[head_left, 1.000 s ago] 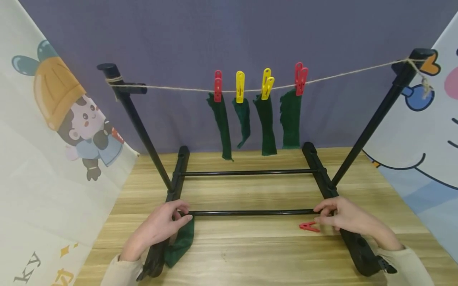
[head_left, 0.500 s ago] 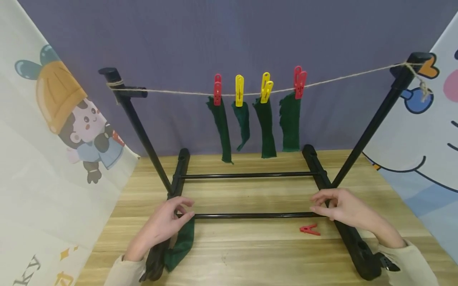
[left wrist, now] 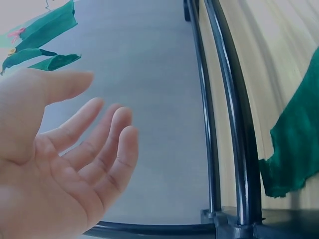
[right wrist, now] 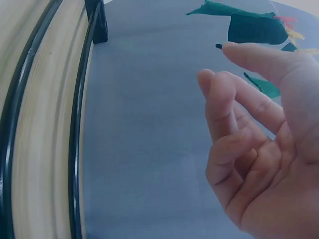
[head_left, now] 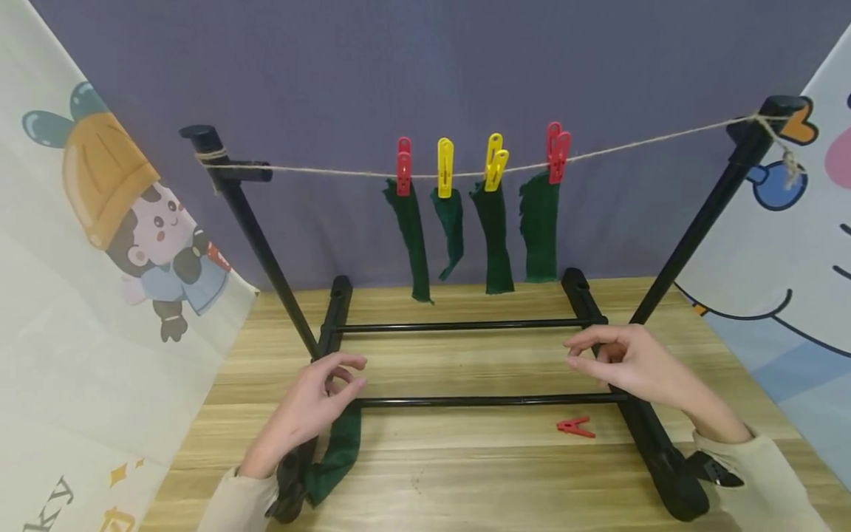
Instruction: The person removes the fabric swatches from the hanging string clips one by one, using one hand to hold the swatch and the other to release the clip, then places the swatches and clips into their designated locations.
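Note:
My left hand [head_left: 315, 395] hovers over the left foot of the black rack [head_left: 286, 480], loosely bent and holding nothing. Below it, a strip of green cloth [head_left: 339, 454] lies on the table against that foot. On the other side my right hand [head_left: 628, 362] hangs above the rack's right foot, thumb and fingertips apart with nothing between them. A red clothespin [head_left: 575, 426] lies on the table just in front of the front crossbar [head_left: 465, 401]. Several green cloth strips [head_left: 490, 240] hang from the string [head_left: 319, 171] under red clothespins [head_left: 403, 166] and yellow clothespins [head_left: 445, 168].
The rack's left post [head_left: 259, 236] and right post [head_left: 698, 222] carry the string between them. A rear crossbar [head_left: 459, 325] joins the feet on the wooden table [head_left: 459, 473]. A grey-purple cloth backdrop [head_left: 299, 74] stands behind, with printed panels at both sides.
My right hand has risen away from beside the red clothespin and the front crossbar. My left hand has lifted slightly. The cloth and clothespins stay where they were.

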{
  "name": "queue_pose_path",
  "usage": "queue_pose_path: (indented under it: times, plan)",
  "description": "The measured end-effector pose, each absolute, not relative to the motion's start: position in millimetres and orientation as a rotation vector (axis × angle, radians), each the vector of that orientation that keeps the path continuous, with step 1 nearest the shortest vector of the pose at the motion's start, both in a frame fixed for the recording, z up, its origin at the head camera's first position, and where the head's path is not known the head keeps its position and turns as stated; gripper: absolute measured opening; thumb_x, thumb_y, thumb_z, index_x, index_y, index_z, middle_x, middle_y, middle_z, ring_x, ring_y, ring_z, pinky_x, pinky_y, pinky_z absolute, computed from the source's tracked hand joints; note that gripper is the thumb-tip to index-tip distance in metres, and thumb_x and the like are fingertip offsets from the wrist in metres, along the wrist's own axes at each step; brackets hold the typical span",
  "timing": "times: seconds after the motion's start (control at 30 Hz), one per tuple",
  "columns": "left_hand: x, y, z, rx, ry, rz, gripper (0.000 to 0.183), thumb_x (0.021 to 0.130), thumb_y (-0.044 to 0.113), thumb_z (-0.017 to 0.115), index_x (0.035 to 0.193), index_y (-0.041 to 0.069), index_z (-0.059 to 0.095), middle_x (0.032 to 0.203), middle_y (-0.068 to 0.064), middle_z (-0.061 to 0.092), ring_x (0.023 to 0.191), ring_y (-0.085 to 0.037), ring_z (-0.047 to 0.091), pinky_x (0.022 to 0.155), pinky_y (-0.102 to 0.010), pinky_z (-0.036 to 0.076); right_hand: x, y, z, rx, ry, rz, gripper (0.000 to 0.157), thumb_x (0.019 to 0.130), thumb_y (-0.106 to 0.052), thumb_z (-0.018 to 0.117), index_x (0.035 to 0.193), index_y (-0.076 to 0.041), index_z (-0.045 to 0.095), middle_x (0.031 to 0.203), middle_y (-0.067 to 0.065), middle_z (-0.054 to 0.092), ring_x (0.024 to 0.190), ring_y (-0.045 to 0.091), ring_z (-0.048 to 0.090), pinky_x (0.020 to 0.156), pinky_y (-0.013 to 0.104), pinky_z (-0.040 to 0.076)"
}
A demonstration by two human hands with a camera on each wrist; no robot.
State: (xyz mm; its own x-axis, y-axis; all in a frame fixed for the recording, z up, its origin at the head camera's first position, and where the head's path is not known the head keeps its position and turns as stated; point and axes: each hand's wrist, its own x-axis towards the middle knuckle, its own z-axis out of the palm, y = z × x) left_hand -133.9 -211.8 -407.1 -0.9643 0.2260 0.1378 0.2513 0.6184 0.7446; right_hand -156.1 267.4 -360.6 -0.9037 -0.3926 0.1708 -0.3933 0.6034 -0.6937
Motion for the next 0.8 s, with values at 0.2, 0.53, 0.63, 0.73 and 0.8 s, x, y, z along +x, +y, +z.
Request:
queue_pose_path:
  times: [0.2,0.53,0.63,0.73,0.8]
  plan:
    - [-135.1,-205.9,-402.2,-0.392,-2.741,-1.373,0.026,0.099,0.032,0.069,0.123,0.025,0.067,0.120,0.004,0.069,0.099,-0.012,0.068,0.077,-0.026,0.057,-158.0,260.7,-346.9,0.702,-2.736,1.207,0.021,0.092,-0.016,0.076,0.111,-0.025,0.075,0.090,-0.009,0.073,0.047,0.010,0.050,0.040,0.026,0.036]
    - [-140.5,-193.3,-400.3,-0.394,-2.653,-1.429,0.020,0.101,0.035,0.066,0.117,0.025,0.070,0.117,0.007,0.072,0.101,-0.017,0.068,0.083,-0.029,0.057,-158.7,245.0,-318.2,0.717,-2.667,1.215,0.023,0.092,-0.014,0.076,0.112,-0.025,0.075,0.083,-0.011,0.071,0.050,0.013,0.053,0.042,0.028,0.036]
    - [-142.4,-191.2,-398.0,-0.411,-2.632,-1.439,0.019,0.101,0.035,0.065,0.117,0.026,0.070,0.116,0.006,0.072,0.101,-0.017,0.068,0.083,-0.028,0.056,-159.3,239.3,-309.9,0.722,-2.653,1.220,0.022,0.092,-0.016,0.076,0.112,-0.027,0.075,0.080,-0.007,0.070,0.049,0.013,0.051,0.042,0.029,0.036]
    - [-143.5,-189.2,-394.9,-0.420,-2.611,-1.455,0.018,0.101,0.036,0.065,0.116,0.028,0.070,0.115,0.007,0.072,0.100,-0.014,0.067,0.083,-0.028,0.056,-159.4,233.4,-301.8,0.740,-2.632,1.225,0.024,0.092,-0.014,0.077,0.112,-0.027,0.075,0.081,-0.007,0.070,0.048,0.013,0.049,0.042,0.029,0.036]
    - [-144.8,-187.5,-393.2,-0.424,-2.596,-1.468,0.017,0.100,0.035,0.066,0.115,0.028,0.070,0.115,0.008,0.071,0.100,-0.013,0.067,0.083,-0.028,0.056,-159.5,230.3,-296.6,0.762,-2.617,1.211,0.024,0.092,-0.014,0.077,0.112,-0.026,0.075,0.073,-0.007,0.068,0.047,0.012,0.046,0.042,0.029,0.035]
